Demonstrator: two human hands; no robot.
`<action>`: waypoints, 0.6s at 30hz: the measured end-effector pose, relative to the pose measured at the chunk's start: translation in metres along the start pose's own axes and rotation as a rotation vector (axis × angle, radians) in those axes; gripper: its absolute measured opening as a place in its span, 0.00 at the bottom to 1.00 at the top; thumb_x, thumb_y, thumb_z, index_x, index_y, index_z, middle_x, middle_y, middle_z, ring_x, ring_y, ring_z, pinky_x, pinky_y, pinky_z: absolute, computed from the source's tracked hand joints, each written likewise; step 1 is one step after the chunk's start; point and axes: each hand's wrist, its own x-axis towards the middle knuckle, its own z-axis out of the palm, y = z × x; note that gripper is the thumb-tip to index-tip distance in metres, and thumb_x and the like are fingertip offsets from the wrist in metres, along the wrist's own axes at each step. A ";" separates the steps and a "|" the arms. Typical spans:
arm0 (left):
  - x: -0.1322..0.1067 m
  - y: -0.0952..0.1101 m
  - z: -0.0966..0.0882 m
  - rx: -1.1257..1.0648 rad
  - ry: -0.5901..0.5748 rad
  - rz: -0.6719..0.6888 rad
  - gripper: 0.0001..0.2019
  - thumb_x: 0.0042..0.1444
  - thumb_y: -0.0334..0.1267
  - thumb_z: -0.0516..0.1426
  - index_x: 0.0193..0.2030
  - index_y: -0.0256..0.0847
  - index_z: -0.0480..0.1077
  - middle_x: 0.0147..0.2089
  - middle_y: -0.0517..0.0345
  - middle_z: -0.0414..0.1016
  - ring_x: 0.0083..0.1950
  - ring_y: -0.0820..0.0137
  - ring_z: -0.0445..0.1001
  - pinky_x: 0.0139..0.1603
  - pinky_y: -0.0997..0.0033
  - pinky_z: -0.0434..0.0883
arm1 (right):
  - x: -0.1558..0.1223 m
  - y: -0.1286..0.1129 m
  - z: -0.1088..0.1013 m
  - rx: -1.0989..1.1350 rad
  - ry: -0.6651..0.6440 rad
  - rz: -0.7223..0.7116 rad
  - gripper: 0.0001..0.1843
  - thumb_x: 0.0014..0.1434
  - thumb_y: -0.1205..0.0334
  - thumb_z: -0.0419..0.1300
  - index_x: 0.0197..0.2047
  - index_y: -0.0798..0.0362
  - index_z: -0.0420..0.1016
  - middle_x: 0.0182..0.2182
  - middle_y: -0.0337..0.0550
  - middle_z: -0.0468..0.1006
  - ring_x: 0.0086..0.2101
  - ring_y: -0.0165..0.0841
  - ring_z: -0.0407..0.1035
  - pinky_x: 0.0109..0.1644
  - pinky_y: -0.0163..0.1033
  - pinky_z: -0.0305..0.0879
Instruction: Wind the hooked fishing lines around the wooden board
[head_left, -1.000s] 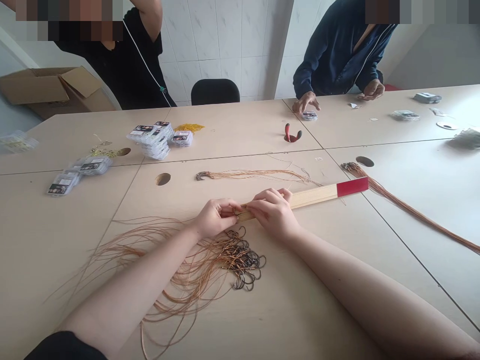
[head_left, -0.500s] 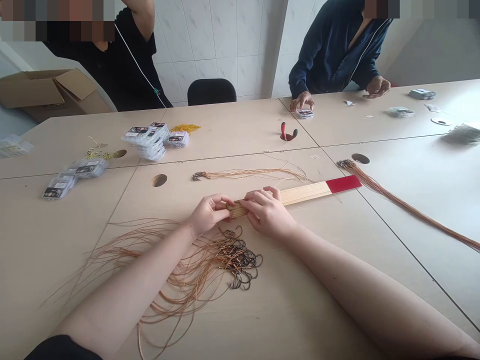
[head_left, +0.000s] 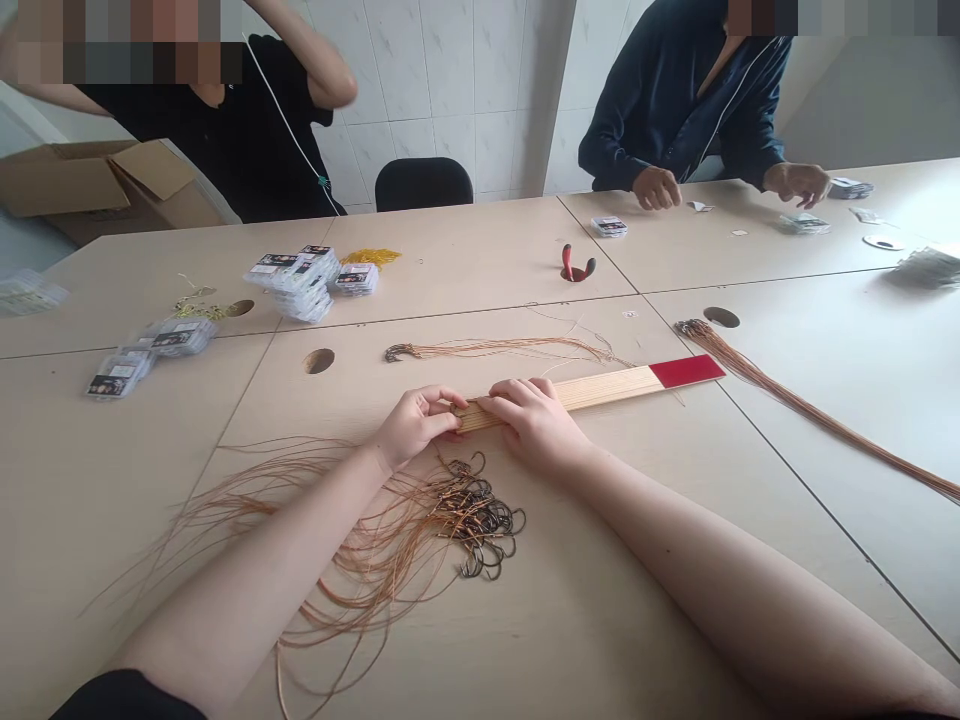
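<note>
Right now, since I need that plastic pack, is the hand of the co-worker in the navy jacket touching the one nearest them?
No, the co-worker's hand sits apart from the plastic pack, which lies on the tabletop by itself.

Here we go, both bare forearms (head_left: 255,570) reaching in from the near edge, converging at centre! The left hand (head_left: 416,425) curls its fingers inward, the right hand (head_left: 536,425) arches just beside it, wrists low, palms down!

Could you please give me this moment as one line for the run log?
left hand: at end of red-tipped wooden slat | right hand: on same slat | below hands: heap of fishing hooks with brown cords
</note>
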 end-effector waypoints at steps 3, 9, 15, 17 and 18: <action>0.000 0.002 0.001 0.026 0.011 -0.015 0.09 0.43 0.31 0.59 0.35 0.37 0.70 0.25 0.61 0.73 0.27 0.73 0.72 0.30 0.74 0.71 | -0.001 0.001 0.001 0.007 0.011 -0.001 0.22 0.52 0.76 0.48 0.47 0.48 0.68 0.42 0.44 0.70 0.41 0.33 0.62 0.48 0.41 0.49; -0.001 0.006 0.004 0.054 0.010 -0.056 0.08 0.44 0.32 0.58 0.34 0.36 0.69 0.23 0.61 0.72 0.25 0.71 0.74 0.27 0.74 0.71 | -0.002 0.001 0.002 0.068 0.039 0.012 0.22 0.48 0.76 0.49 0.45 0.49 0.69 0.41 0.43 0.71 0.41 0.33 0.63 0.47 0.40 0.50; -0.001 0.005 0.003 0.078 -0.058 -0.097 0.10 0.47 0.33 0.58 0.38 0.36 0.69 0.25 0.58 0.74 0.27 0.70 0.75 0.28 0.74 0.72 | -0.002 0.001 -0.002 0.130 -0.008 0.090 0.24 0.43 0.76 0.50 0.43 0.49 0.71 0.39 0.40 0.72 0.39 0.32 0.65 0.46 0.39 0.52; -0.001 0.006 0.002 0.039 -0.082 -0.137 0.14 0.47 0.33 0.58 0.43 0.37 0.68 0.27 0.57 0.75 0.28 0.70 0.76 0.29 0.74 0.72 | 0.000 0.000 -0.005 0.148 -0.033 0.118 0.24 0.42 0.75 0.50 0.42 0.49 0.72 0.39 0.40 0.73 0.38 0.32 0.65 0.45 0.39 0.54; -0.002 0.008 0.001 0.005 -0.095 -0.177 0.17 0.47 0.33 0.58 0.46 0.38 0.67 0.28 0.56 0.75 0.29 0.70 0.76 0.30 0.74 0.72 | 0.001 0.000 -0.006 0.158 -0.055 0.138 0.24 0.41 0.75 0.50 0.41 0.49 0.72 0.38 0.40 0.73 0.37 0.32 0.66 0.44 0.39 0.55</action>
